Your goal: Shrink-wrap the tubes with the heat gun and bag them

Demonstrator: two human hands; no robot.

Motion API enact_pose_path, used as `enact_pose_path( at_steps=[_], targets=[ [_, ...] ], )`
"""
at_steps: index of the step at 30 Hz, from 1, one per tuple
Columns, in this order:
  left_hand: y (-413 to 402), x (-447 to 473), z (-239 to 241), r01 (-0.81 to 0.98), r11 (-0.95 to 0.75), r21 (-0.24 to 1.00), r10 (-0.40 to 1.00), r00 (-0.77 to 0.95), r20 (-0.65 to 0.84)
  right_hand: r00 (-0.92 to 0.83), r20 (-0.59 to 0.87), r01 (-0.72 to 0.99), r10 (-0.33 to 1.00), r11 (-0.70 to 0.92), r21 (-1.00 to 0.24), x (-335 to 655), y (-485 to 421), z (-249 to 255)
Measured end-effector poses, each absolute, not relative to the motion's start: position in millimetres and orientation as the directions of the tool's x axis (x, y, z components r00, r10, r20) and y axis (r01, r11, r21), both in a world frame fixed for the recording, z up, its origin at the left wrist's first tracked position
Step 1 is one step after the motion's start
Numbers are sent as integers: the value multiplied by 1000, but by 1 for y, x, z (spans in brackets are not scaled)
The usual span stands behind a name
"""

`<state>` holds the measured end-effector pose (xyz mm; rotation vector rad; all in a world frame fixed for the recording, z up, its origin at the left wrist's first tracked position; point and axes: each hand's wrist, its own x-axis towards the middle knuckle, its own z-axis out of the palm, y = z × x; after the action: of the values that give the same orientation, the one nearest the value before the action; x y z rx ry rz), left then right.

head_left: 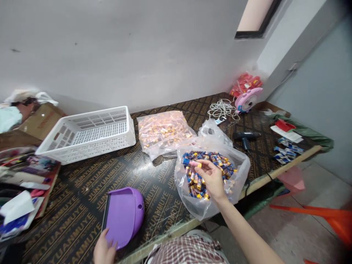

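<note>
A small tube-shaped bottle [191, 163] with a blue cap, pink label and yellow end is pinched between the thumb and fingers of my right hand [213, 178]. The hand is over an open clear plastic bag [183, 194], which holds many similar blue, pink and yellow bottles [195, 179]. At the lower left, my left hand [104, 249] grips the near corner of a purple dustpan-like scoop [121, 216] lying on the dark printed table [156, 194]. Part of that hand is cut off by the frame's bottom edge. The scoop has nothing in it.
Behind the open bag lies a filled plastic bag [165, 130]. A white crate [93, 146] stands at the back left, beside assorted clutter [24, 179]. Toward the right are a hair dryer [246, 137], blue packets [287, 150], a coiled cord [222, 109] and a pink fan [249, 99].
</note>
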<state>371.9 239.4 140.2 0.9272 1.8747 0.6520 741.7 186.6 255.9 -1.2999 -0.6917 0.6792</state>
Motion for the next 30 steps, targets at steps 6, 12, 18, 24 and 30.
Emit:
enact_pose_path(
  at_steps=[6, 12, 18, 24, 30],
  targets=[
    [227, 486, 260, -338, 588, 735, 795, 408, -448, 391, 403, 341, 827, 276, -899, 671, 176, 255],
    [212, 520, 299, -565, 599, 568, 800, 461, -385, 62, 607, 490, 792, 506, -710, 654, 169, 270],
    [205, 509, 305, -604, 718, 346, 696, 629, -345, -151, 427, 427, 892, 448, -785, 655, 172, 286],
    [198, 513, 299, -641, 664, 384, 745, 525, -411, -269, 422, 403, 866, 499, -767, 647, 170, 287],
    [186, 519, 295, -590, 590, 551, 806, 390, -446, -243, 398, 419, 885, 466, -780, 641, 162, 273]
  ],
)
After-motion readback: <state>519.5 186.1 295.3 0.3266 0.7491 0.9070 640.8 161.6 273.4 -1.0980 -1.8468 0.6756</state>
